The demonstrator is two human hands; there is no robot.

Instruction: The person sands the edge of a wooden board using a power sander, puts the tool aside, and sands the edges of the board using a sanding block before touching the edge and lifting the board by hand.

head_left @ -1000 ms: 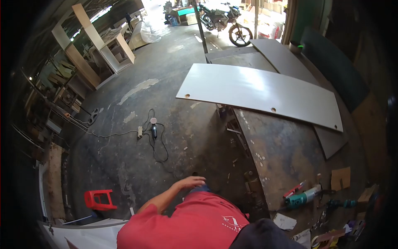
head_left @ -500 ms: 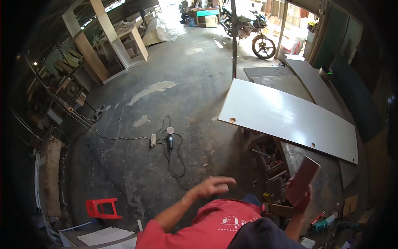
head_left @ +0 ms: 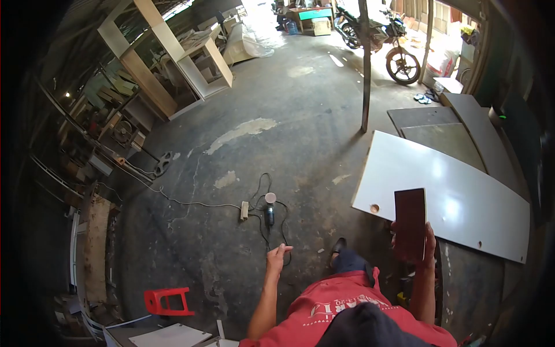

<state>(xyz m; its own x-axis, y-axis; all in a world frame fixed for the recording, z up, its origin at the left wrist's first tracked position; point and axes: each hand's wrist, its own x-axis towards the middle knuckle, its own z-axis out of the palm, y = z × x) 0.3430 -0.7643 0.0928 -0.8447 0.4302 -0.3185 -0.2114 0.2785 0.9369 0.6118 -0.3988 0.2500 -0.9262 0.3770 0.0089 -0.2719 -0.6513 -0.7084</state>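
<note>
My right hand (head_left: 428, 246) grips a flat, dark reddish-brown rectangular slab (head_left: 410, 224) with a pale edge, fingers along its sides. Its exact kind cannot be made out. Behind the slab in this view lies a white glossy panel (head_left: 399, 168) with round holes along its near side. My left hand (head_left: 278, 254) hangs over the floor with nothing visible in it, fingers partly bent and pointing right. Beyond that hand, a corded power sander (head_left: 270, 211) with a round pale pad rests on the floor beside a power strip (head_left: 244, 210).
A red plastic stool (head_left: 169, 301) is on the floor at left. A metal post (head_left: 365, 69) stands near the panel, with a motorcycle (head_left: 399, 58) behind it. Cabinet frames (head_left: 191, 69) line the far left. Cords cross the floor.
My view has shifted, so the floor and panel appear lower and further right. The slab has swung upright in front of the panel. My left hand's fingers are more bent than before.
</note>
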